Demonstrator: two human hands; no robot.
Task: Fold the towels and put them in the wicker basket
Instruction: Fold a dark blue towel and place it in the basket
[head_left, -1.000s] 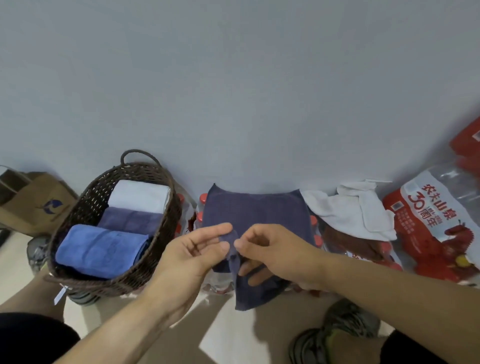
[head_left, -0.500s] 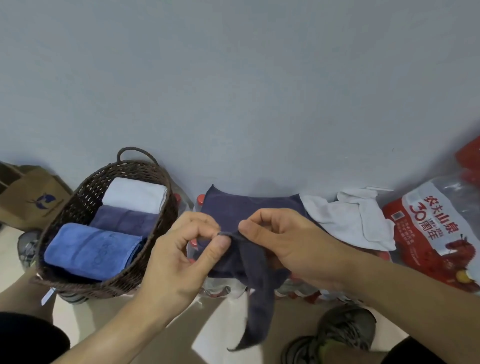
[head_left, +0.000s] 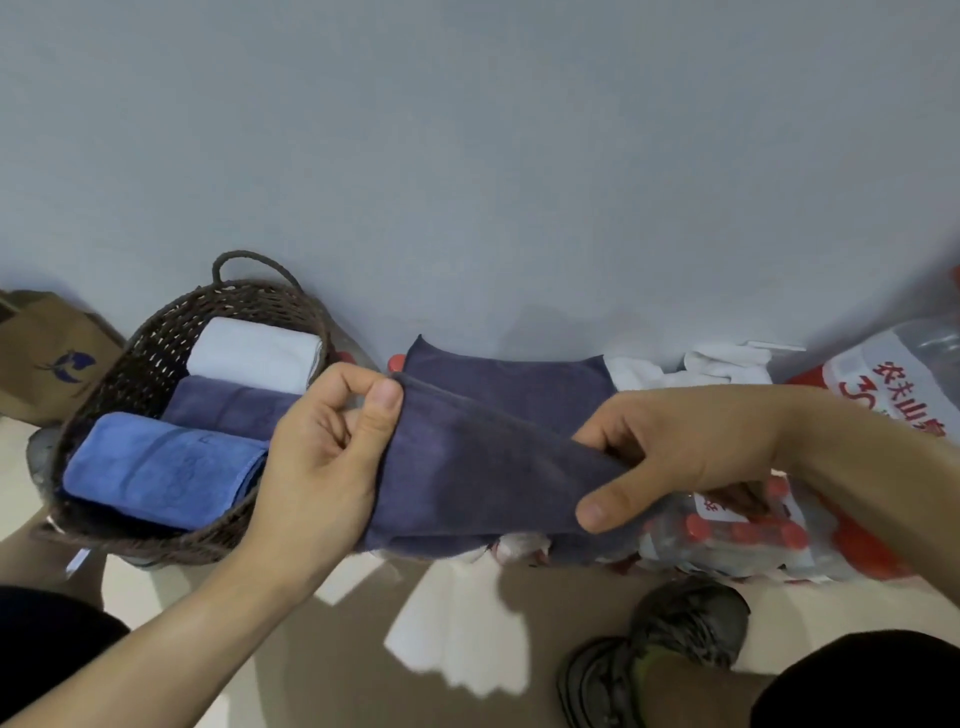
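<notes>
Left hand: thumb and fingers pinch the dark towel's left corner.
Right hand: grip clamped on the towel's right end, thumb on top.
Towel: stretched between both hands, just right of the basket.
Basket: holds white, purple and blue folded towels.
Writing: red pack shows "农夫山" and "30"; brown bag has a blue logo.
</notes>
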